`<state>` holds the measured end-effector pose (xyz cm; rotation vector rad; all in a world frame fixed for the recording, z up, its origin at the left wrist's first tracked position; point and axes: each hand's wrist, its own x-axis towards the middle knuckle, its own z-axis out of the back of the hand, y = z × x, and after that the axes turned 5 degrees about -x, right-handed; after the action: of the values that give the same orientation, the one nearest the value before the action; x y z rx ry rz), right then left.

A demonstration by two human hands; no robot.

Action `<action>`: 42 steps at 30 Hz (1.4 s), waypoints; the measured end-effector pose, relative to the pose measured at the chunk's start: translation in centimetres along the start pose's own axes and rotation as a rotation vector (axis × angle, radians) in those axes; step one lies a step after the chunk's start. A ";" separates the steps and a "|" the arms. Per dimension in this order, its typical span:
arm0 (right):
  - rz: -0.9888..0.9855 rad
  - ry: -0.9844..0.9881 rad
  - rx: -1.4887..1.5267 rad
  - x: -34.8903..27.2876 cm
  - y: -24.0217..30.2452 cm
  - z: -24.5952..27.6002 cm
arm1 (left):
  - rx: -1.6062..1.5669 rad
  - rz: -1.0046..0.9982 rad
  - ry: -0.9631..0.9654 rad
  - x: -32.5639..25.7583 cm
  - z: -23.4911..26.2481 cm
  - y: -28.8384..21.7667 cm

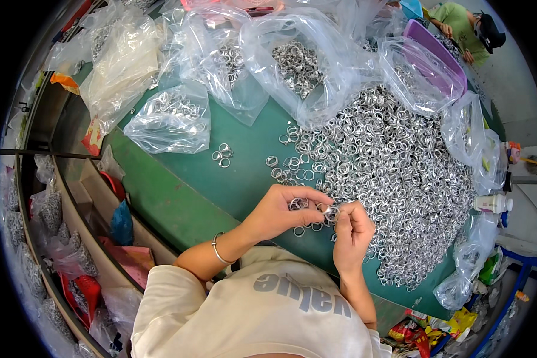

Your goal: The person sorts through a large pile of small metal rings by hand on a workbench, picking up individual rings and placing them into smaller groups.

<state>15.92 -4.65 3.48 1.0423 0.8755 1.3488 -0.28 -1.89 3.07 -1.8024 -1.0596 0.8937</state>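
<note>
Metal rings [400,173] are gleaming, plastic bags [172,122] are looking glossy and crinkled, the cloth shirt [232,316] is looking matt.

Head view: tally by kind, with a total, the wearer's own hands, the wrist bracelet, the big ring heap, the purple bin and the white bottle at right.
Hands, left hand and right hand: 2
Silver bracelet: 1
Big heap of metal rings: 1
Purple bin: 1
White bottle: 1
Total: 6
</note>
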 end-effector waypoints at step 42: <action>-0.418 0.388 0.919 0.7 -4.5 1.9 | 0.996 -0.380 -0.453 1.1 6.8 4.1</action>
<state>19.27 -3.85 -0.05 1.1753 1.9925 0.7742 -4.51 0.00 -3.49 -0.5685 -0.9152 1.3009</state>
